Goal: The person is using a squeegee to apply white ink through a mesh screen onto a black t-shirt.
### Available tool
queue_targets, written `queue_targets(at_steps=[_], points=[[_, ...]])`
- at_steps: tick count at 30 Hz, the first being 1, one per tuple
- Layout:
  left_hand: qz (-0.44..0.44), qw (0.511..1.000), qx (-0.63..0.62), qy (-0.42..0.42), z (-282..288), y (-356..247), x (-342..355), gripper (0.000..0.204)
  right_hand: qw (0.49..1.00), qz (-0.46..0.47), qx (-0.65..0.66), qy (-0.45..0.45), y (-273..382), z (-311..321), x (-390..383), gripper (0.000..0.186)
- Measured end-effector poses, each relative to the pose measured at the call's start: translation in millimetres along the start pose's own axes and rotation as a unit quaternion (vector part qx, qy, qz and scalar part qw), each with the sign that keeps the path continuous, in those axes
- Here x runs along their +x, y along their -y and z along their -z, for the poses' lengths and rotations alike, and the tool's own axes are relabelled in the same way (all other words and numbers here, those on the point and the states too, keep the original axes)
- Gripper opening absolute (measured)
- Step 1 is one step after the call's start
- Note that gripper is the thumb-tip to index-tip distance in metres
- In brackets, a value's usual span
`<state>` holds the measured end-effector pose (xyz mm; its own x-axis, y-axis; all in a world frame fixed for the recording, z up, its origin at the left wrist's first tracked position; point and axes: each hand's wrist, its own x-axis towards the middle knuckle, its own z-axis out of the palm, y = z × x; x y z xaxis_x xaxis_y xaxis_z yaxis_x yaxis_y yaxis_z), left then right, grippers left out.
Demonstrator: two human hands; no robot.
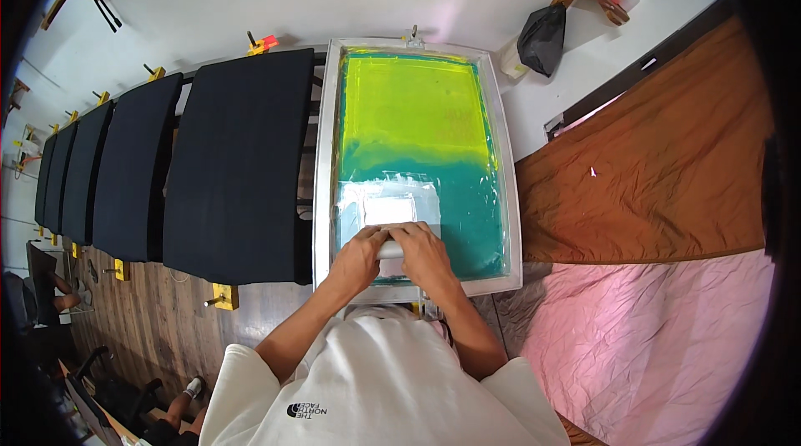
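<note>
Side by side, my left hand (361,252) and my right hand (420,247) close around the pale handle of a squeegee (390,249). Its blade is hidden under my fingers. The squeegee is over the near part of a screen printing frame (508,196) with a light metal border. The mesh is yellow-green in its far half and teal nearer me. White ink (355,206) is smeared around a bright white rectangle (390,211) just beyond my fingers. Both forearms reach in from the lower edge.
Several black fabric-covered boards (242,166) stand in a row to the left, with yellow clamps (224,296) at their ends. Brown cloth (651,162) and pink cloth (659,337) hang at the right. A black bag (542,39) hangs below a shelf. Another person's legs (185,403) show lower left.
</note>
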<state>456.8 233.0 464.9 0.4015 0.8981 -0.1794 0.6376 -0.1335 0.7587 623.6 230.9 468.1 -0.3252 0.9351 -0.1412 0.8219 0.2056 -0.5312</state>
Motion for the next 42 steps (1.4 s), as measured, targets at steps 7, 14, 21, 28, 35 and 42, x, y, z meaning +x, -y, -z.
queue_targets(at_steps=[7, 14, 21, 28, 35, 42], points=[[-0.054, 0.994, 0.053, -0.078, -15, 11, -3, 0.056, 0.994, 0.037, -0.002, -0.103, -6, -17, -8, 0.048], [-0.110, 0.981, 0.106, -0.118, -29, 27, -1, 0.055, 0.992, 0.041, -0.011, -0.118, -8, -22, -12, 0.049], [-0.061, 0.995, 0.046, -0.065, -17, 8, -9, 0.056, 0.990, 0.048, -0.064, -0.113, 1, -10, -13, 0.032], [-0.056, 0.996, 0.051, -0.050, -16, 7, -13, 0.054, 1.000, 0.004, -0.004, 0.003, -2, -7, -15, 0.050], [-0.047, 0.998, 0.036, -0.025, -23, 12, -18, 0.054, 1.000, 0.007, -0.016, -0.022, 1, -5, -24, 0.049], [-0.095, 0.985, 0.099, -0.103, -25, 12, -20, 0.045, 0.996, 0.006, -0.022, -0.083, 3, -23, -29, 0.050]])
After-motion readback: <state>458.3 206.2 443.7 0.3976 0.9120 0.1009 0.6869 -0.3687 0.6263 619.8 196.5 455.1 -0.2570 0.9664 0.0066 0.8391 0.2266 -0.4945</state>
